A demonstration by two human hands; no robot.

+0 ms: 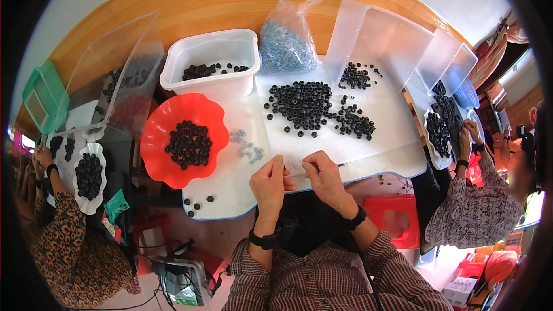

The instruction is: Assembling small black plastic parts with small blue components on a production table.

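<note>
My left hand and my right hand are held close together over the table's front edge. Thumb and fingers are pinched on both. What they grip is too fine to make out; a faint thin line runs between them, and a small dark piece shows just right of my right hand. Beyond my hands spreads a pile of round black beads, with a patch of smaller black beads to its right. Tiny bluish-grey beads lie scattered to the left of my hands.
A red scalloped bowl holds black beads, behind it stands a white tub, and beside that a clear bag of bluish beads. Clear plastic bins border the white table. People work at both sides; a red stool stands right.
</note>
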